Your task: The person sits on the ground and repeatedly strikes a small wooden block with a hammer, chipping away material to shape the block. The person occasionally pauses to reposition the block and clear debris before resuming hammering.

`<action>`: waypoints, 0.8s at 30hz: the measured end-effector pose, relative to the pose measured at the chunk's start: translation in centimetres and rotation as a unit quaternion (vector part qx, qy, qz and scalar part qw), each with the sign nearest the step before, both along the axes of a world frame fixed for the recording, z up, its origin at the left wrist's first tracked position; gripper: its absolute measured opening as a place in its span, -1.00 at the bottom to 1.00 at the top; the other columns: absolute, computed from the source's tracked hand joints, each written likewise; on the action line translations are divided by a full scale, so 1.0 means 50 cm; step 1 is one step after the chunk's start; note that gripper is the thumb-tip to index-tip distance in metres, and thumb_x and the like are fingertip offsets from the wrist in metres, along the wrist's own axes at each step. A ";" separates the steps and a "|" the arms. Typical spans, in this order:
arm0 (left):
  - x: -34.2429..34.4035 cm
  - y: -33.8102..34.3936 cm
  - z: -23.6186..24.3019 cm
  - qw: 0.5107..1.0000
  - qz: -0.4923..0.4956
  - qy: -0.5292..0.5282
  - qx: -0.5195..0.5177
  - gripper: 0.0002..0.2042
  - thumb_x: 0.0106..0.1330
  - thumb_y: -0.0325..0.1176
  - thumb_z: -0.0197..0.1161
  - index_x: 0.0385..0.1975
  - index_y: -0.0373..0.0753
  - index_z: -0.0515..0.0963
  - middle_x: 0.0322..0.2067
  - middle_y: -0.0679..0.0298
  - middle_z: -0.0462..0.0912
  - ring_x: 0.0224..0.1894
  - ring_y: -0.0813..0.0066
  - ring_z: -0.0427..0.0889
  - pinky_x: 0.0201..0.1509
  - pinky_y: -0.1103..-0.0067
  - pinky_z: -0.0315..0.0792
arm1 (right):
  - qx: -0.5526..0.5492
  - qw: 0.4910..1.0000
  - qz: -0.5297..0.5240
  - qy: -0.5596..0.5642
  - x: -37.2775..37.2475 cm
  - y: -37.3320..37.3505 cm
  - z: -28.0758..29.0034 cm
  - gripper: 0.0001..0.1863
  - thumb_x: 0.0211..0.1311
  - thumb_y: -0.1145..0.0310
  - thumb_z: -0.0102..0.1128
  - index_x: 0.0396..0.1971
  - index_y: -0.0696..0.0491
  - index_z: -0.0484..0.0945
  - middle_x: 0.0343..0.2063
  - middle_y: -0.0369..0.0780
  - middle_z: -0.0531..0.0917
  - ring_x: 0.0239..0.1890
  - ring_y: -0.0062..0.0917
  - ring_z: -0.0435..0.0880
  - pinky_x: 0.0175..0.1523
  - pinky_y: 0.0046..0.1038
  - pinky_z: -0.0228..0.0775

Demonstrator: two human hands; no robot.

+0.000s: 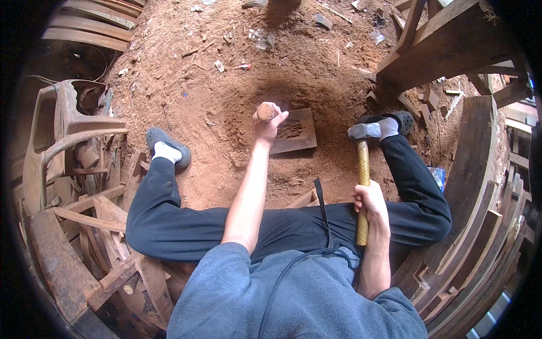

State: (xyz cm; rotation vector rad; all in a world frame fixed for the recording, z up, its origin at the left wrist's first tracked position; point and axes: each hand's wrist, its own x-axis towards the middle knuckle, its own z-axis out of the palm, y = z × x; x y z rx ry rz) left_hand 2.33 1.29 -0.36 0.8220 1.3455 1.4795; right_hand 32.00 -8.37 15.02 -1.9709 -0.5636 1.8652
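My left hand [273, 124] is closed around an upright tool with a round wooden handle [265, 111], seen end-on from above; its lower end is hidden by the hand. Under and beside that hand lies a flat, pale brown wooden board [305, 128] with a dark, cut pattern in its middle, resting on the sawdust. My right hand [370, 201] grips a hammer [363, 155] by its yellow, textured handle. The grey metal head points away from me, above my right thigh and near my right foot, apart from the board.
Sawdust and wood scraps cover the ground [209, 130]. A worn plastic chair [73, 121] stands at left above piled offcuts [107, 226]. Thick timbers [446, 45] rise at far right, and stacked planks [471, 186] line the right side. My legs are spread around the board.
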 end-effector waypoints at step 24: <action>0.035 -0.005 0.055 0.967 -0.089 0.230 0.067 -0.73 -0.03 -0.33 0.46 -0.47 -0.21 0.46 -0.53 0.33 0.52 -0.43 0.55 0.53 -0.30 0.58 0.42 | 0.100 0.973 0.168 -0.123 -0.113 0.005 0.073 -0.84 -0.13 0.52 0.14 -0.45 0.17 0.47 -0.71 -0.31 0.47 -0.72 -0.63 0.43 -0.60 -0.51 0.28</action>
